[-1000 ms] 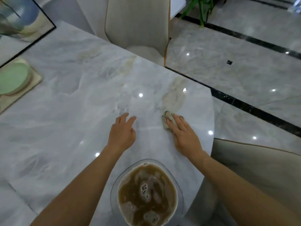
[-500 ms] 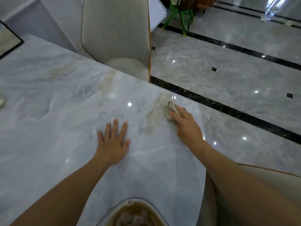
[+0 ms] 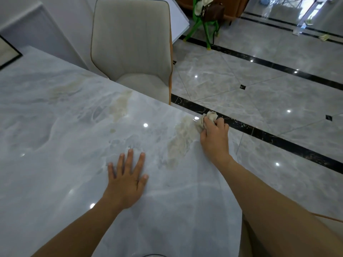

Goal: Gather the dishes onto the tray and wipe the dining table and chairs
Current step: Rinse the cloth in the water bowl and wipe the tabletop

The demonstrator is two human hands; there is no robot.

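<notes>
The cloth [image 3: 208,117] has slid to the table [image 3: 55,145] edge, a shapeless wad the right hand [image 3: 215,138] grips; left hand [image 3: 128,184] flat.

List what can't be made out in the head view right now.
1. The cloth: head view, mostly covered by the right hand gripping it; extent unclear.
2. The dark curved rim: cut off by the bottom edge; vessel and contents unseen.
3. The near chair: largely behind the right forearm.
4. The tray: outside the frame.

A brown bag [image 3: 213,12] sits on a green-legged stool [image 3: 207,34] on glossy grey floor tiles [image 3: 278,101] crossed by black strips.
</notes>
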